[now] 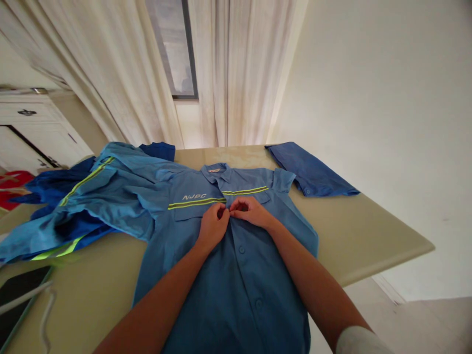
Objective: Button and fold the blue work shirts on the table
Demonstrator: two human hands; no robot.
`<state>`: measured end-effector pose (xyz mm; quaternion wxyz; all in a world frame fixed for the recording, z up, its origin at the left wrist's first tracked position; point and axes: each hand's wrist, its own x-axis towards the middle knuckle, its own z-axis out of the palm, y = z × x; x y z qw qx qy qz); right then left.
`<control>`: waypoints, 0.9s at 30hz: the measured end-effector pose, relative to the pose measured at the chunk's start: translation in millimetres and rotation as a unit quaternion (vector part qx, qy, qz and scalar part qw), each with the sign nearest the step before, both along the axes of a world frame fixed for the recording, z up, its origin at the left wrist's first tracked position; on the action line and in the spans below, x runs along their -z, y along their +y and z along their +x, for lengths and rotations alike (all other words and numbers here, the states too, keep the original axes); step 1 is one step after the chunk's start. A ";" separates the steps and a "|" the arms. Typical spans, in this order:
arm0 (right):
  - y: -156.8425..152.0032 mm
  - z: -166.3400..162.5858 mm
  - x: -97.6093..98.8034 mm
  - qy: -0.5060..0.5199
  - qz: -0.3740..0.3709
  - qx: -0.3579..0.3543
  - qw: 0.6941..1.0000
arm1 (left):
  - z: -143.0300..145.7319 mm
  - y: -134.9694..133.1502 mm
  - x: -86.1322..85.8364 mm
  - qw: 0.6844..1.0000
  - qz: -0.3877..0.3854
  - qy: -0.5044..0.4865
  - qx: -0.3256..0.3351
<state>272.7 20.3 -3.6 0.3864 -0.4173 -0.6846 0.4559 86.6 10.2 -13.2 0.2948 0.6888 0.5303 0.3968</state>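
Left hand [215, 223] and right hand [250, 212] pinch the shirt [210, 295] tight mid-chest; soft, light cloth, I'd guess, best held above that button [242, 250].

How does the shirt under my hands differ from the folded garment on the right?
The shirt lies spread out; the folded garment makes a narrow, compact shape. The shirt is lighter blue with yellow stripes; the folded garment is darker, showing none. Both lie on the table.

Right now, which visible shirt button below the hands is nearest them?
The upper button, just below the left hand and right hand; the lower button sits farther down the shirt.
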 end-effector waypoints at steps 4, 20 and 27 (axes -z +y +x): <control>-3.2 3.4 -3.7 -0.057 0.063 -0.015 0.996 | -2.5 6.5 7.2 0.999 0.017 -0.042 0.003; -4.0 -0.9 -5.4 -0.171 0.167 0.034 0.970 | -3.8 1.2 -0.2 1.000 0.005 -0.016 0.007; -6.4 -1.3 -6.4 -0.189 0.179 0.022 0.965 | -2.5 2.1 1.2 0.999 0.022 -0.031 0.009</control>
